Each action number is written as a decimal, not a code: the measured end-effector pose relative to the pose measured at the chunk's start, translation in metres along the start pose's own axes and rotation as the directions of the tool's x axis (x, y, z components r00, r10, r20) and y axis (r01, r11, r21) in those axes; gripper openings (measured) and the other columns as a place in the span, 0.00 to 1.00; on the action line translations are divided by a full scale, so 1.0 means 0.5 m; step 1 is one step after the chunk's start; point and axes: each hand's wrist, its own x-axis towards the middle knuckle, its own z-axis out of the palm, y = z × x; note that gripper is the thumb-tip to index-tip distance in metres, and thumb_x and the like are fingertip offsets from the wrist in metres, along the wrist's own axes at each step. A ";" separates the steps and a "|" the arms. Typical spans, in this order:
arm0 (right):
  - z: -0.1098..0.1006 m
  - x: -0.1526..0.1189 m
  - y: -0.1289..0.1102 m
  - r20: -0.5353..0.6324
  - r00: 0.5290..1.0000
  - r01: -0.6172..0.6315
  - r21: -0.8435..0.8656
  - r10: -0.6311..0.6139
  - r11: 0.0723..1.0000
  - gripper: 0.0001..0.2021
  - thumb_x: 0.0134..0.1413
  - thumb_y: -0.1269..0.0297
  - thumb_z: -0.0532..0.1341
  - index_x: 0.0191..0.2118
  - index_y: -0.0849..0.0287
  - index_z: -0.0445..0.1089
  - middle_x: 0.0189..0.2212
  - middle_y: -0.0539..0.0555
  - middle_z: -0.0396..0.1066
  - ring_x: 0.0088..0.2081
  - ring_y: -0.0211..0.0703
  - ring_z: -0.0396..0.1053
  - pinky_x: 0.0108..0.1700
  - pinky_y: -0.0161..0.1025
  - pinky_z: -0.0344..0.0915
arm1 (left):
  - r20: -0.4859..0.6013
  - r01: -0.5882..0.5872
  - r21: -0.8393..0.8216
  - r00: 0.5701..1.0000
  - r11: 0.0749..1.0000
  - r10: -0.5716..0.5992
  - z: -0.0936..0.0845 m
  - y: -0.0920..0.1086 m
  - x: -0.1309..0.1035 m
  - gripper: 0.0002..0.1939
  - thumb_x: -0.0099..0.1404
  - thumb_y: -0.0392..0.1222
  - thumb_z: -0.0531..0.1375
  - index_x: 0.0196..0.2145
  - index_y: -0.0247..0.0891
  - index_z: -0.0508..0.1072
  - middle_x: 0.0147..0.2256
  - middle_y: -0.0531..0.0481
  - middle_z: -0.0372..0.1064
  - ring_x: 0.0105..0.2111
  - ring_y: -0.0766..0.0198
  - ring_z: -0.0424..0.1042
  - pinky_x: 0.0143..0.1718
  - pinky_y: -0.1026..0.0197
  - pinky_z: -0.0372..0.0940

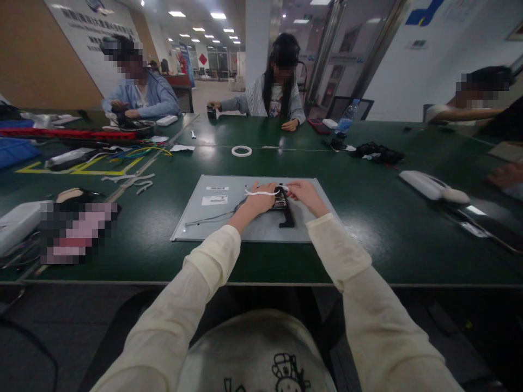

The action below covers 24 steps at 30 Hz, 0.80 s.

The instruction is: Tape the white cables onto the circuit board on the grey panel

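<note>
A flat grey panel (204, 226) with white labels lies on the table in front of me. On it sits a black open-framed part (289, 218) with metallic contents and a hooked lower end. My left hand (260, 201) is closed against the part's left side, its fingertips partly hidden. A thin white strip (261, 193) curls across the back of this hand toward the part's upper end. There my right hand (304, 195) pinches the white strip, fingertips together. Thin grey cables (216, 218) run left from beneath my left hand across the panel.
A white tape ring (241, 151) lies beyond the panel. Loose white strips (139, 182) and coloured wires (143, 152) are to the left. A white device (427, 185) lies right, a water bottle (347, 118) farther back. Three people sit around the table.
</note>
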 end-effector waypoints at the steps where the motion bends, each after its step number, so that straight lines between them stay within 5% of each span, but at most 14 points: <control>1: -0.008 -0.004 -0.006 -0.006 1.000 0.013 0.065 -0.013 0.998 0.10 0.46 0.74 0.55 0.37 0.65 0.69 0.20 0.49 0.65 0.21 0.30 0.60 0.24 0.28 0.56 | -0.026 0.010 -0.007 1.000 1.000 -0.010 -0.001 0.000 -0.001 0.22 0.65 0.34 0.46 0.57 0.33 0.57 0.56 0.39 0.61 0.54 0.58 0.62 0.58 0.45 0.50; 6: -0.060 -0.034 -0.033 0.151 0.984 0.034 0.340 -0.090 0.940 0.10 0.46 0.67 0.58 0.37 0.61 0.64 0.16 0.42 0.54 0.18 0.27 0.49 0.21 0.29 0.46 | -0.196 0.063 -0.100 0.977 0.993 -0.081 -0.028 0.009 -0.006 0.24 0.63 0.31 0.46 0.57 0.34 0.56 0.58 0.41 0.56 0.57 0.59 0.57 0.57 0.52 0.53; 13: -0.093 -0.066 -0.037 0.600 0.800 0.039 -0.018 -0.020 0.999 0.17 0.47 0.60 0.61 0.43 0.61 0.63 0.17 0.42 0.57 0.20 0.30 0.53 0.23 0.30 0.48 | -0.258 0.076 -0.252 0.955 0.965 -0.143 -0.086 0.036 -0.021 0.19 0.61 0.26 0.45 0.47 0.33 0.65 0.44 0.43 0.68 0.45 0.62 0.66 0.49 0.59 0.61; 19: -0.092 -0.068 -0.024 0.695 0.719 0.093 -0.110 0.010 0.990 0.16 0.47 0.60 0.61 0.41 0.61 0.62 0.17 0.41 0.59 0.20 0.30 0.54 0.24 0.30 0.50 | -0.149 0.065 -0.334 0.982 0.940 -0.120 -0.080 0.027 -0.046 0.15 0.65 0.30 0.44 0.43 0.35 0.67 0.34 0.49 0.72 0.35 0.65 0.70 0.41 0.62 0.64; 24: -0.085 -0.054 0.000 0.673 0.739 0.107 -0.165 0.033 0.981 0.14 0.45 0.60 0.61 0.38 0.61 0.61 0.16 0.41 0.61 0.19 0.30 0.56 0.24 0.30 0.51 | -0.112 -0.074 -0.164 0.992 0.984 0.056 -0.079 0.055 -0.065 0.11 0.64 0.31 0.48 0.39 0.33 0.68 0.39 0.45 0.71 0.40 0.62 0.70 0.43 0.61 0.63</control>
